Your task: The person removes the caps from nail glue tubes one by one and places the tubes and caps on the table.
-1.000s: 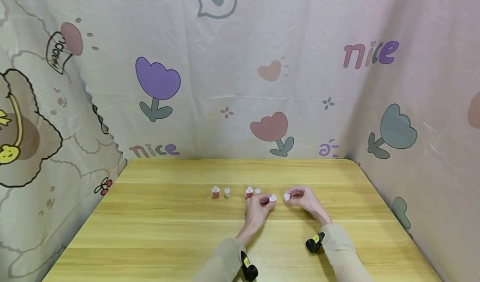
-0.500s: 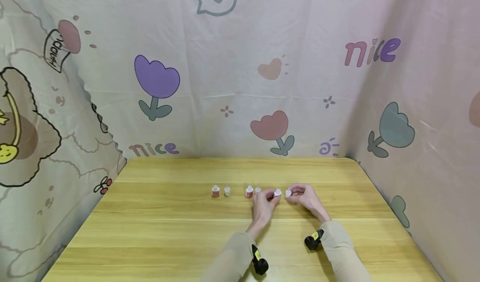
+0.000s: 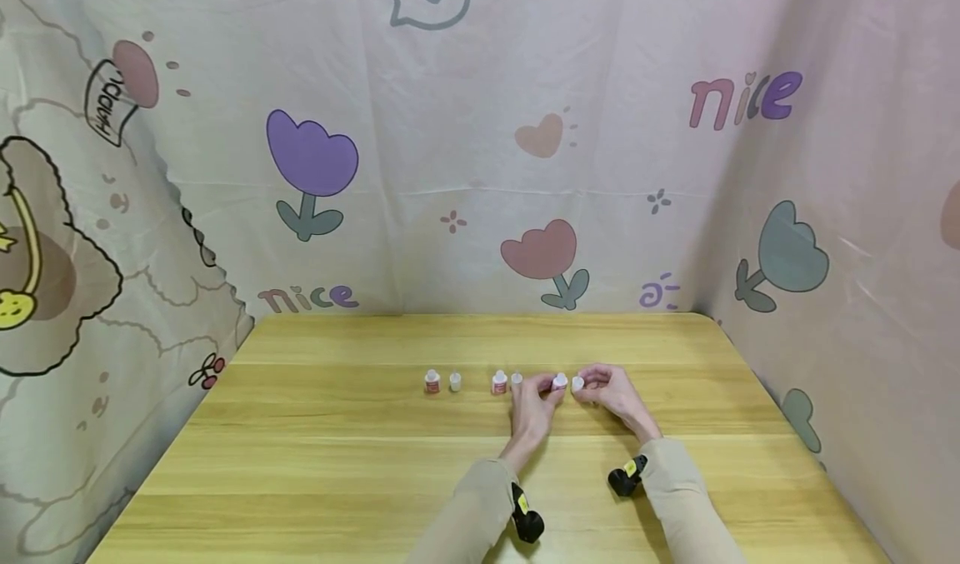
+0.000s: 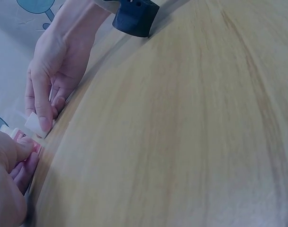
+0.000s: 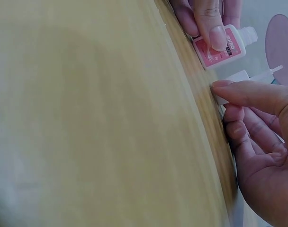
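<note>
My left hand (image 3: 531, 414) grips a small white glue bottle (image 5: 220, 48) by its pink label, thumb across the front. The bottle's threaded neck is uncapped. Just to the right, my right hand (image 3: 615, 396) pinches a white cap (image 5: 238, 76) between thumb and fingers. A thin pale tip points up from that cap in the right wrist view. Bottle and cap stand side by side at the table surface, a small gap between them. Left of my hands are two similar bottles, a near bottle (image 3: 499, 383) and a farther bottle (image 3: 432, 383), beside a near cap (image 3: 517, 379) and a farther cap (image 3: 455, 382).
All the small items form a row across the wooden table (image 3: 337, 464), toward its back half. A printed cloth (image 3: 450, 131) hangs behind the table and along both sides. Black wrist cameras, one left (image 3: 528, 524) and one right (image 3: 624, 481), jut below the cuffs.
My left hand has carried the bottle rightward and slightly away from me, closer to the cap. The right hand with the cap has shifted slightly away from me. The other bottles and caps stay put.
</note>
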`<state>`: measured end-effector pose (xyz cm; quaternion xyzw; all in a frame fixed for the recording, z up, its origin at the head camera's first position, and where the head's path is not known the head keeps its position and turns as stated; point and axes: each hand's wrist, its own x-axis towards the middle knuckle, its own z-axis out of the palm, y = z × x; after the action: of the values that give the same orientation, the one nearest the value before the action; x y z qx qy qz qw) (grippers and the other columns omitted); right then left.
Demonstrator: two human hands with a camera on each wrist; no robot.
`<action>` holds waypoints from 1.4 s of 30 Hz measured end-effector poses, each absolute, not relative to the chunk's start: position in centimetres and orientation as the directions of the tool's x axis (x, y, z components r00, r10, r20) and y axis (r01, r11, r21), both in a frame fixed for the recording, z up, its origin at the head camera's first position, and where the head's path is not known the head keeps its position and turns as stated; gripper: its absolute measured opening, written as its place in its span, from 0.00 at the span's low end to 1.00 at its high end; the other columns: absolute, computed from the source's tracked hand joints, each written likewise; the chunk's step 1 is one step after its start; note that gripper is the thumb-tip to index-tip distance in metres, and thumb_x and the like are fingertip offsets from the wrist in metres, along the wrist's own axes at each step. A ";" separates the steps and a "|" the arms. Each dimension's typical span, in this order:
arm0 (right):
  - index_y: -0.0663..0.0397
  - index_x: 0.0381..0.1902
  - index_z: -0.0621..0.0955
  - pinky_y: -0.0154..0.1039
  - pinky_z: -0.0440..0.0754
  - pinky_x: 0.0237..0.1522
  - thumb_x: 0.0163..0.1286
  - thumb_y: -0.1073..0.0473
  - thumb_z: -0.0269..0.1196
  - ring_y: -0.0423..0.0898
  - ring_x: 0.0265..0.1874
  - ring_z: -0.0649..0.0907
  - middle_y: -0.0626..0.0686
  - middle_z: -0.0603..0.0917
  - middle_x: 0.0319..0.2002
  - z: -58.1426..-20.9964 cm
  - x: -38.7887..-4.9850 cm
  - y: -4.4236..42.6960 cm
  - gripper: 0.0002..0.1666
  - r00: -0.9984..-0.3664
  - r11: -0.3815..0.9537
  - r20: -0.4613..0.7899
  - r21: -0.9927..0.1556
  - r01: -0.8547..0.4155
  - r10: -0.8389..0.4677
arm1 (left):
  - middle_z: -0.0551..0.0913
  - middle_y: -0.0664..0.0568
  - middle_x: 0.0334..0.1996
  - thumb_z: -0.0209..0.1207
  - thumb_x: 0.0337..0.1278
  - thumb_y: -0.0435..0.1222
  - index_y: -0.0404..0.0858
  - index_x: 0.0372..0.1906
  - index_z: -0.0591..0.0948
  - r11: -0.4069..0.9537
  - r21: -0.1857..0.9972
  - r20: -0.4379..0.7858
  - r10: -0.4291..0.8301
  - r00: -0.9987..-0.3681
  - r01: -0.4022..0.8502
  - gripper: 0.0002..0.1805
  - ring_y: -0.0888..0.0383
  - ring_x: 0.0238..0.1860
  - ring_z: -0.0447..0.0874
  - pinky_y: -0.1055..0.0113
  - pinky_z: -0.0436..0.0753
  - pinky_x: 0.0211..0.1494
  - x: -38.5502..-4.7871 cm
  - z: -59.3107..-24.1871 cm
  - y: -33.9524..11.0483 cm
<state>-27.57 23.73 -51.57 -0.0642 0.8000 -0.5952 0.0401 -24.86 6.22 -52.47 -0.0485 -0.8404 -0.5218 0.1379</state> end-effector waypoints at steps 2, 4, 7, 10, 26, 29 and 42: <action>0.80 0.49 0.77 0.28 0.81 0.32 0.56 0.75 0.70 0.35 0.29 0.82 0.66 0.87 0.39 -51.6 -27.5 23.6 0.23 -0.988 0.279 0.011 -0.959 -0.055 -0.156 | 0.92 0.50 0.42 0.72 0.52 0.32 0.39 0.45 0.89 0.444 0.868 0.279 -0.061 -0.958 0.224 0.13 0.56 0.46 0.90 0.63 0.85 0.54 -24.8 -52.5 6.2; 0.80 0.49 0.77 0.27 0.82 0.33 0.56 0.75 0.70 0.35 0.29 0.82 0.64 0.88 0.38 -51.6 -27.5 23.5 0.23 -0.987 0.272 0.013 -0.961 -0.057 -0.160 | 0.92 0.49 0.43 0.72 0.52 0.32 0.38 0.45 0.88 0.442 0.867 0.283 -0.058 -0.957 0.230 0.13 0.55 0.47 0.90 0.61 0.85 0.55 -24.8 -52.5 6.1; 0.81 0.50 0.76 0.27 0.82 0.34 0.56 0.76 0.69 0.35 0.29 0.82 0.63 0.88 0.38 -51.6 -27.5 23.5 0.24 -0.985 0.263 0.016 -0.963 -0.061 -0.170 | 0.91 0.47 0.47 0.71 0.52 0.31 0.37 0.49 0.87 0.427 0.878 0.262 -0.054 -0.964 0.215 0.16 0.52 0.51 0.89 0.58 0.84 0.59 -24.5 -52.5 6.0; 0.81 0.52 0.75 0.27 0.83 0.36 0.56 0.77 0.69 0.35 0.30 0.82 0.65 0.87 0.39 -51.6 -27.4 23.6 0.25 -0.983 0.262 0.019 -0.963 -0.066 -0.181 | 0.88 0.44 0.52 0.71 0.53 0.32 0.36 0.54 0.84 0.411 0.892 0.228 -0.053 -0.972 0.187 0.21 0.48 0.56 0.87 0.55 0.82 0.63 -24.2 -52.4 5.9; 0.75 0.62 0.72 0.31 0.84 0.43 0.56 0.75 0.70 0.39 0.37 0.84 0.64 0.84 0.48 -51.9 -27.1 24.6 0.35 -0.981 0.200 -0.024 -0.980 -0.015 -0.193 | 0.82 0.36 0.59 0.71 0.53 0.33 0.32 0.62 0.78 0.405 0.887 0.246 -0.008 -0.969 0.222 0.30 0.46 0.46 0.90 0.55 0.87 0.54 -22.4 -52.2 5.4; 0.73 0.63 0.71 0.30 0.85 0.43 0.56 0.74 0.70 0.39 0.37 0.84 0.58 0.84 0.48 -51.8 -26.9 24.7 0.36 -0.983 0.192 -0.032 -0.981 -0.004 -0.181 | 0.78 0.31 0.62 0.71 0.54 0.34 0.30 0.65 0.75 0.387 0.901 0.222 -0.020 -0.975 0.197 0.33 0.57 0.19 0.82 0.59 0.89 0.38 -22.3 -52.1 5.0; 0.72 0.67 0.68 0.33 0.82 0.38 0.61 0.70 0.69 0.42 0.40 0.81 0.70 0.77 0.57 -50.9 -26.6 24.5 0.38 -0.982 0.219 -0.054 -0.976 0.014 -0.178 | 0.76 0.34 0.66 0.69 0.57 0.37 0.29 0.67 0.72 0.364 0.914 0.192 -0.004 -0.981 0.178 0.35 0.39 0.68 0.75 0.47 0.74 0.70 -21.6 -51.9 3.8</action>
<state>-26.57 24.47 -50.94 -0.0530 0.7769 -0.6227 0.0771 -21.55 3.78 -51.87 -0.0527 -0.8218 -0.5615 0.0810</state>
